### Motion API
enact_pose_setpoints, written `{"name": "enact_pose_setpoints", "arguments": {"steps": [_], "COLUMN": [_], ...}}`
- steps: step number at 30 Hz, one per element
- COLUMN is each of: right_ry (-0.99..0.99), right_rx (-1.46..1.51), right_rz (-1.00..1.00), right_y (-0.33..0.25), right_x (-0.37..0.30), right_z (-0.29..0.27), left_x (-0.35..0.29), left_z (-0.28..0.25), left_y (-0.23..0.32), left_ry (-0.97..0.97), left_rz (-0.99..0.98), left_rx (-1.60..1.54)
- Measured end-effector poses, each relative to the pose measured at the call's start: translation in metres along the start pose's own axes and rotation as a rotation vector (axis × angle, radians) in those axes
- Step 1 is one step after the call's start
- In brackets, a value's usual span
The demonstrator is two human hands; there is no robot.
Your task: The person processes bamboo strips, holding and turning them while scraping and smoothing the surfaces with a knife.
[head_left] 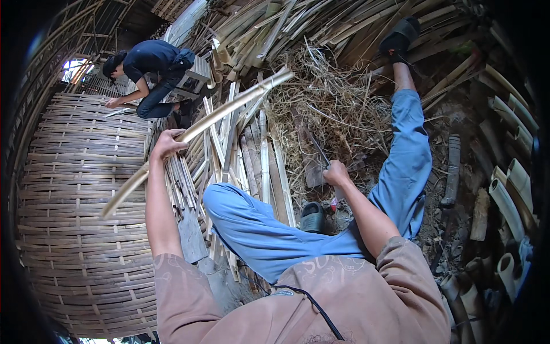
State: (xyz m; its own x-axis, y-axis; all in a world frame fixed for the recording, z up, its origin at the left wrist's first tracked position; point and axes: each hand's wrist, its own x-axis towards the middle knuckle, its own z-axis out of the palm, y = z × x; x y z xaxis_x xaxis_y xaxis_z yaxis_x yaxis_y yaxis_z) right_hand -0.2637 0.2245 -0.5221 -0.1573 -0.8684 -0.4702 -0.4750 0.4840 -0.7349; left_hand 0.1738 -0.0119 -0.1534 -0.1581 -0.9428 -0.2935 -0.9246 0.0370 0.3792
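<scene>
My left hand (168,143) is raised out to the left, its fingers wrapped round a long split bamboo strip (232,107). The strip slants from lower left up to the right, across the view, clear of the ground. Held low in front of me, my right hand (336,173) is closed on the handle of a knife (318,148), whose dark blade points up and left over a heap of thin bamboo shavings (338,109). Below the blade a flat wooden block (314,174) shows partly on the ground.
A large woven bamboo panel (86,212) fills the left side. Beyond it a person in dark clothes (154,63) bends over the weave. Split bamboo (349,23) is piled at the back, cut bamboo tubes (507,200) lie at right, and more strips (264,160) lie by my knee.
</scene>
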Motion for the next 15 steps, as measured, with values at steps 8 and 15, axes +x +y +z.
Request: {"name": "enact_pose_setpoints", "arguments": {"steps": [8,15], "right_ry": [0.032,0.000], "right_rx": [0.030,0.080], "right_rz": [0.015,0.033], "right_y": [0.005,-0.004], "right_x": [0.007,0.000], "right_z": [-0.001,-0.014], "left_x": [-0.011,0.002], "left_z": [-0.014,0.000], "left_y": [0.045,0.089], "left_ry": [-0.155,-0.215], "left_rz": [0.003,0.008], "left_rx": [0.285,0.688]}}
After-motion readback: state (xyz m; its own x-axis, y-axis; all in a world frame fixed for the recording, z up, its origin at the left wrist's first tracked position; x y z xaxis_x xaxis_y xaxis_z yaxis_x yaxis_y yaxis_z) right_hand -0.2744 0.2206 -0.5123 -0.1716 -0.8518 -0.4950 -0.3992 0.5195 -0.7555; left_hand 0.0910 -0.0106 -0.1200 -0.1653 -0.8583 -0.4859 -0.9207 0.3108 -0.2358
